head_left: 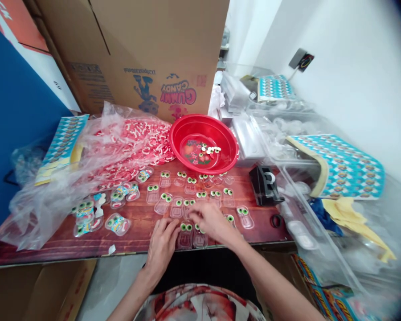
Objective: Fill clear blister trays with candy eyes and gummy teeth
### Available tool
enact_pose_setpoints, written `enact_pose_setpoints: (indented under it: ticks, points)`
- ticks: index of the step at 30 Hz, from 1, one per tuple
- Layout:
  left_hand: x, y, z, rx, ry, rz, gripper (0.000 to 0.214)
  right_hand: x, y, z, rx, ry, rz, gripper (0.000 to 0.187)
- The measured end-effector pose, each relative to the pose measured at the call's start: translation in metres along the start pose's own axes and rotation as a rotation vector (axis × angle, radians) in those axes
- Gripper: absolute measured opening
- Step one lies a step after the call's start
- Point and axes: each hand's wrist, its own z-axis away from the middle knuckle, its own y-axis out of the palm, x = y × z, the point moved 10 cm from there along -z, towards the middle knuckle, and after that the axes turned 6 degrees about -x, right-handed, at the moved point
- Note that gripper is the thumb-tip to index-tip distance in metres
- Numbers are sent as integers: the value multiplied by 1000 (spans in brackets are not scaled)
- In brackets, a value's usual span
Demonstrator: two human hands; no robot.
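Clear plastic blister trays (236, 217), several of them holding pairs of green-and-white candy eyes (166, 197), lie in rough rows on the wooden-patterned table. My left hand (162, 238) rests at the left of the front trays, fingers bent together and their tips beside a tray with two eyes (186, 228). My right hand (212, 221) reaches over the middle of the rows. Its thumb and fingertips pinch together just above the trays; what they hold, if anything, is too small to make out. Beyond the rows stands a red bowl (203, 117) with some loose candy eyes inside.
A clear bag of red-and-white candies (133, 142) lies at left, with packs with printed labels (118, 224) in front. A black tape dispenser (265, 185) and a tape roll (276, 220) sit at right, by clear bins (296, 196). A cardboard box (133, 40) stands behind.
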Motion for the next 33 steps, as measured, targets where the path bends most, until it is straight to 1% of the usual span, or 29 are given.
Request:
enact_pose_setpoints:
  ticks: [2,4,5,6,7,8,10,12,14,17,20,24,26,28,29,30,31,32,33]
  points:
    - [6,-11,-2,-49,-29,21,21,-14,-47,-33,-170,31,94,21]
    - [14,-25,-3,-101,-58,23,21,-34,-90,-72,-308,89,268,25]
    - [19,-31,-4,-125,-71,15,22,-48,-106,-93,-333,146,383,27]
    - [25,-37,-3,-144,-84,3,22,-65,-118,-112,-327,224,505,29]
    - [30,-42,-2,-157,-98,-11,23,-79,-127,-131,-319,264,545,29]
    - [36,-47,-1,-163,-113,-23,24,-93,-130,-148,-293,293,578,30]
    - [45,-53,3,-165,-142,-41,25,-114,-132,-173,-256,315,615,34]
    - [51,-57,7,-161,-162,-54,26,-130,-126,-190,-217,318,633,37]
    - [55,-59,12,-159,-175,-68,26,-140,-119,-198,-181,320,642,38]
    - [59,-60,17,-170,-198,-71,26,-149,-114,-203,-144,333,651,37]
    - [61,-58,19,-171,-228,-44,27,-152,-116,-202,-131,348,650,34]
    - [61,-59,15,-159,-287,2,27,-150,-126,-193,-131,344,623,34]
    - [61,-62,13,-161,-324,31,26,-143,-138,-186,-201,330,580,33]
    - [63,-64,11,-165,-374,73,27,-127,-152,-172,-348,297,481,30]
    - [65,-65,11,-162,-407,105,27,-115,-156,-161,-416,262,402,28]
    - [66,-65,11,-166,-446,147,28,-101,-153,-148,-452,216,304,26]
    - [68,-64,12,-166,-494,208,29,-84,-143,-134,-441,157,182,24]
    - [69,-60,13,-156,-553,288,30,-63,-125,-119,-377,80,35,23]
    - [69,-55,14,-135,-615,383,33,-41,-103,-101,-294,22,-93,22]
